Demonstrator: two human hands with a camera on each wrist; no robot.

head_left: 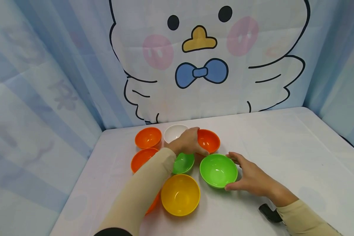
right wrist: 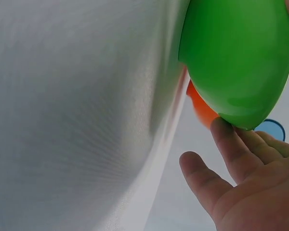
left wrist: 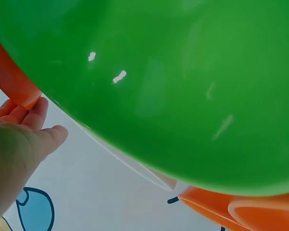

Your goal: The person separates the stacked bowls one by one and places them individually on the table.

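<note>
Against the left side of a red-orange bowl rests my left hand, thumb and fingers spread along its wall. In the left wrist view, extended fingers of that hand touch the orange bowl's underside. My right hand spans the right side of a light green bowl, thumb near and fingers far. The right wrist view shows its fairly straight fingertips meeting the green bowl. A darker green bowl sits beneath the left wrist, partly hidden by it. Both touched bowls stand upright.
A white bowl and an orange bowl stand at the back. Another orange bowl and a lower one are partly covered by the left sleeve. A yellow bowl is in front. Printed cloth rises behind the table.
</note>
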